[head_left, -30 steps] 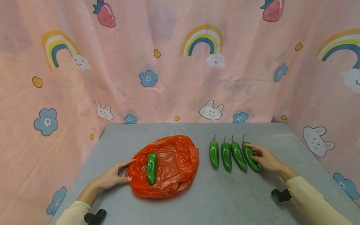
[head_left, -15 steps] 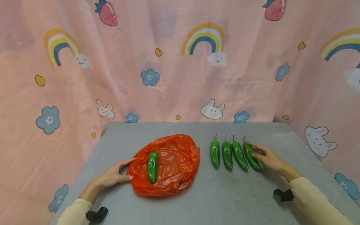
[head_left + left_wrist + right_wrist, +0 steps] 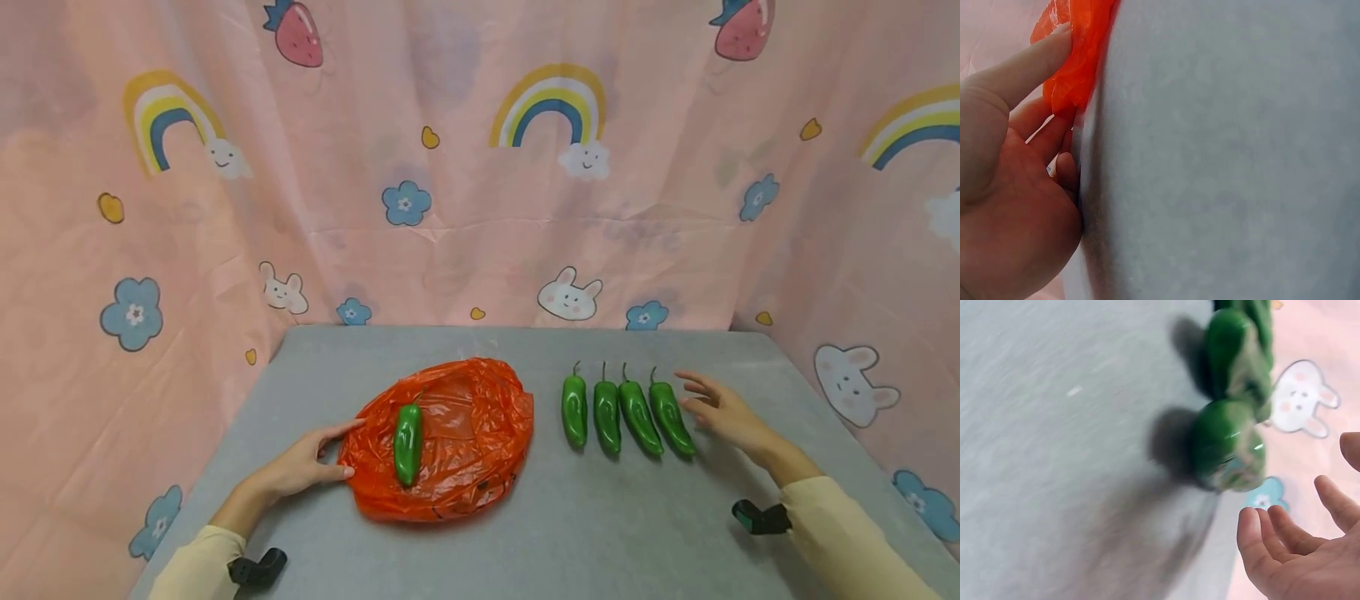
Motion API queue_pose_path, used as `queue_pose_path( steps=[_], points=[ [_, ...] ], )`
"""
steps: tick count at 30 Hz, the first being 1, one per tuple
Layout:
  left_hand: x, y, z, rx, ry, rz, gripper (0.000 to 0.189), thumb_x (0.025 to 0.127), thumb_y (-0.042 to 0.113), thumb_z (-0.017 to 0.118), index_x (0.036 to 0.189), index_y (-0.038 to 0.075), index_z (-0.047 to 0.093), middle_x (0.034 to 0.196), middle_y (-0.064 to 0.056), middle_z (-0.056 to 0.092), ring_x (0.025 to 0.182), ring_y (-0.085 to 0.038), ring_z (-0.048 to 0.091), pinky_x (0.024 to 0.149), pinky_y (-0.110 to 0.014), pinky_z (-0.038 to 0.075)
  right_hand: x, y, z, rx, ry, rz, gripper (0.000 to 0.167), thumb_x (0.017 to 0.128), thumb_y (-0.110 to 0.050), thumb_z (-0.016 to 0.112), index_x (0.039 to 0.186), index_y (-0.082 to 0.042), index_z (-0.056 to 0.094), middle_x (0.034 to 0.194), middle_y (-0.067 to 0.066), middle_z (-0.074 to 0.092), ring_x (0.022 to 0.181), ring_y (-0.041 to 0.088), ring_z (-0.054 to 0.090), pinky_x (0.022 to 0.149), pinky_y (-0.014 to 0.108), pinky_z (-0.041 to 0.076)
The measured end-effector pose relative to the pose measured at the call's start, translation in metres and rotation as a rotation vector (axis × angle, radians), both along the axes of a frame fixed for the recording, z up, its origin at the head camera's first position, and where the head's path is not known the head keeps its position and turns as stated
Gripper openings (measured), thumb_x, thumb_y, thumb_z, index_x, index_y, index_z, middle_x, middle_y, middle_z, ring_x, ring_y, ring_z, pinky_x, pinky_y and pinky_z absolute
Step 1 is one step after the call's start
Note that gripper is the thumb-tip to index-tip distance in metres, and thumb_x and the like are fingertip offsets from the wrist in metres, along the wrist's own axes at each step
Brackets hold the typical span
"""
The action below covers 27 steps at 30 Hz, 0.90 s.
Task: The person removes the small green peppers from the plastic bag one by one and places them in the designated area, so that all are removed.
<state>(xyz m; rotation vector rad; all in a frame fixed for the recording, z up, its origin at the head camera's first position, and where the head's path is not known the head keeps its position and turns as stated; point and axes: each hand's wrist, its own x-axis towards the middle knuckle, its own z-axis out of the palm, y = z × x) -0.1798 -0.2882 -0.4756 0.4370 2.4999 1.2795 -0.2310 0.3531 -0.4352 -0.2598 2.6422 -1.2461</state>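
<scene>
An orange plastic bag (image 3: 465, 417) lies spread with its mouth up, and one green chili pepper (image 3: 408, 446) lies on it toward the left. My left hand (image 3: 300, 462) touches the bag's left edge, thumb and fingers apart; in the left wrist view the thumb rests against the orange plastic (image 3: 1088, 59). To the right, several green chili peppers stand in a row, stems pointing away. Just right of the rightmost chili pepper (image 3: 672, 417) is my right hand (image 3: 731, 421), apart from it and holding nothing. The right wrist view shows its fingers relaxed beside a chili pepper (image 3: 1225, 440).
Everything lies on a grey table (image 3: 585, 533). A pink patterned cloth (image 3: 480, 208) hangs behind it and along both sides. Dark devices (image 3: 258, 568) are strapped at both wrists.
My right hand has come off the rightmost chili pepper and moved slightly right. That pepper stays in the row. The left hand keeps its place at the bag's edge.
</scene>
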Motion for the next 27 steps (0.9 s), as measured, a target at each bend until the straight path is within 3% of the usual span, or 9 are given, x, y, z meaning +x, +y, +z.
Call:
queue_pose_path(
  steps=[9,14,20,27],
  points=[
    [0.001,-0.003,0.004,0.024,0.032,-0.028,0.074,0.09,0.024,0.075,0.153,0.006,0.043,0.159,-0.027,0.037,0.148,-0.053,0.025,0.116,-0.074,0.017,0.001,-0.025,0.022,-0.006,0.066,0.046,0.06,0.109,-0.03,0.045,0.158,-0.001,0.025,0.155,0.039,0.03,0.135,0.056,0.043,0.104,0.064,0.046],
    [0.0,-0.002,0.005,0.011,0.019,-0.019,0.074,0.09,0.025,0.075,0.154,0.008,0.042,0.16,-0.026,0.037,0.149,-0.053,0.024,0.115,-0.075,0.017,0.004,-0.042,0.03,-0.002,0.103,0.081,0.057,0.108,-0.027,0.047,0.157,-0.002,0.03,0.155,0.036,0.034,0.134,0.054,0.045,0.098,0.051,0.053],
    [0.0,0.0,0.005,-0.004,-0.007,-0.009,0.075,0.09,0.027,0.075,0.155,0.009,0.041,0.161,-0.025,0.035,0.149,-0.053,0.023,0.116,-0.074,0.016,0.007,-0.066,0.032,-0.004,0.11,0.127,0.057,0.107,-0.029,0.049,0.157,-0.007,0.032,0.155,0.033,0.036,0.135,0.052,0.044,0.102,0.068,0.044],
    [0.0,0.002,0.003,0.0,-0.013,-0.015,0.075,0.09,0.029,0.075,0.155,0.011,0.041,0.162,-0.024,0.034,0.15,-0.052,0.022,0.117,-0.074,0.014,0.011,-0.089,0.028,-0.023,0.158,0.177,0.052,0.106,-0.022,0.053,0.153,-0.006,0.039,0.153,0.027,0.044,0.129,0.047,0.051,0.098,0.062,0.049]
  ],
)
